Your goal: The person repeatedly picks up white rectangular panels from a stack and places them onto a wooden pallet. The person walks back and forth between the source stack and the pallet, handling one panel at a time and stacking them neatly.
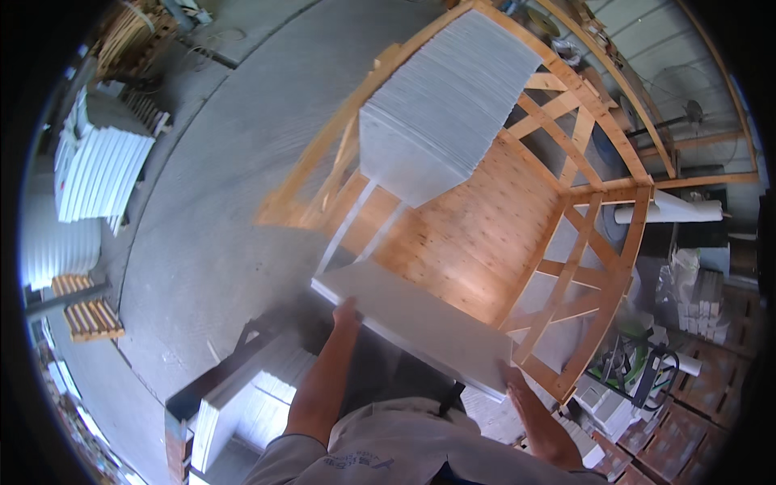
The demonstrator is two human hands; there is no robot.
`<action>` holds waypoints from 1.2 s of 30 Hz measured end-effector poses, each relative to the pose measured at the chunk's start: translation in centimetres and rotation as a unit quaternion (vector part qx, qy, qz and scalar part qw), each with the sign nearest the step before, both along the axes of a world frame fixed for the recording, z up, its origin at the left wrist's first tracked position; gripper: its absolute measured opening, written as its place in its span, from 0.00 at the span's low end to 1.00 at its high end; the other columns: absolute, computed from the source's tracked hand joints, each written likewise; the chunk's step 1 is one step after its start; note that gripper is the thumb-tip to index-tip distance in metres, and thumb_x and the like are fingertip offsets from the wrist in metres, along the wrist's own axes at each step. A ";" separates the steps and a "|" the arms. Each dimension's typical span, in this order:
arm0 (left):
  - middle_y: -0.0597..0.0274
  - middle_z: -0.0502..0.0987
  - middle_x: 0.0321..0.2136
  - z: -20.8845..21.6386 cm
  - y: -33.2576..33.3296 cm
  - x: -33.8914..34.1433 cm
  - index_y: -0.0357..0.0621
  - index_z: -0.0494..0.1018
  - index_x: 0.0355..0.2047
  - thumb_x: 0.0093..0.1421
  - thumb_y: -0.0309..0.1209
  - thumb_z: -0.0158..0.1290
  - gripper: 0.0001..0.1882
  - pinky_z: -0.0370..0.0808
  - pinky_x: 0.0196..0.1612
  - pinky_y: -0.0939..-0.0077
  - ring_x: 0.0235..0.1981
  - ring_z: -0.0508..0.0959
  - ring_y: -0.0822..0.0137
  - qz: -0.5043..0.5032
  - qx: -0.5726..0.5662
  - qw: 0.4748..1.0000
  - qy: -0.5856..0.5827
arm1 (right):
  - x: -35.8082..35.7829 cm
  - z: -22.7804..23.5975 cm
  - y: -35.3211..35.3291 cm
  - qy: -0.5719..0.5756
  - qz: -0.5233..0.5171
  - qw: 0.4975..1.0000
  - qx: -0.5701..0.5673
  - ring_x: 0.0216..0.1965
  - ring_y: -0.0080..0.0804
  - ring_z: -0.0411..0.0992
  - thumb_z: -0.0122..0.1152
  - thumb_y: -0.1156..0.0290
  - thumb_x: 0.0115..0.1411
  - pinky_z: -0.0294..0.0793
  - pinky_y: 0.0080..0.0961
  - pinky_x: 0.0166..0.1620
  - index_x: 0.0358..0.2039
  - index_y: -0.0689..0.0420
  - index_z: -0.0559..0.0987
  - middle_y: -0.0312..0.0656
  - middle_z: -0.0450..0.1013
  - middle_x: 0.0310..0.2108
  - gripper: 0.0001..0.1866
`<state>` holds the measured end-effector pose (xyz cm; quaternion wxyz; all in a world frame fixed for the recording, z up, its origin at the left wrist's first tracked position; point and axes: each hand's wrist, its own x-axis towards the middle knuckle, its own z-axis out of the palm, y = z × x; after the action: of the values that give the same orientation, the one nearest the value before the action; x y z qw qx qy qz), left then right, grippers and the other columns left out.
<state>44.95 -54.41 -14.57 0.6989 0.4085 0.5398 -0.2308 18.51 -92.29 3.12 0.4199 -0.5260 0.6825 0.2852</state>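
Note:
A flat grey-white panel (420, 321) is held in front of my body, over the near end of a wooden crate (477, 234). My left hand (346, 313) grips its near edge toward the left corner. Against the panel's right end presses my right hand (519, 386), its fingers mostly hidden. Inside the crate, at the far end, a thick row of similar panels (453, 89) stands on edge, packed tightly. Two pale strips (381, 218) run from under that row toward the held panel, which covers their near ends.
At lower left, more pale panels (263, 408) stand in a dark-framed holder. White stacked sheets (105, 166) and wooden pallets (93, 318) lie farther left on the concrete floor (210, 178). To the right are a white roll (671, 208) and a strapping tool with green parts (634, 356).

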 end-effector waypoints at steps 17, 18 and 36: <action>0.56 0.74 0.30 -19.4 -6.6 10.3 0.33 0.70 0.38 0.49 0.27 0.57 0.16 0.74 0.28 0.65 0.29 0.75 0.61 -0.205 0.029 0.977 0.056 | 8.1 -6.3 6.5 0.007 -0.160 0.987 -0.018 0.40 0.38 0.72 0.60 0.55 0.54 0.72 0.31 0.41 0.47 0.77 0.67 0.51 0.70 0.41 0.34; 0.56 0.74 0.29 -19.4 -6.4 10.6 0.33 0.70 0.37 0.50 0.28 0.56 0.15 0.71 0.25 0.67 0.27 0.75 0.62 -0.225 0.049 0.968 0.098 | 8.9 -5.6 7.1 0.032 -0.166 0.986 -0.008 0.40 0.39 0.72 0.60 0.55 0.54 0.72 0.31 0.41 0.47 0.76 0.67 0.51 0.70 0.42 0.34; 0.48 0.76 0.30 4.7 1.4 7.3 0.27 0.72 0.39 0.49 0.35 0.56 0.22 0.74 0.31 0.62 0.30 0.78 0.58 -0.364 0.052 0.930 0.018 | 22.1 3.6 12.4 -0.338 0.114 0.928 0.104 0.22 0.30 0.73 0.50 0.62 0.60 0.73 0.27 0.25 0.29 0.62 0.74 0.42 0.73 0.18 0.15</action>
<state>52.29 -53.00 -9.84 0.5350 0.6084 0.3779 -0.4482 40.60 -79.85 6.75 0.6428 -0.6189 0.4019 0.2056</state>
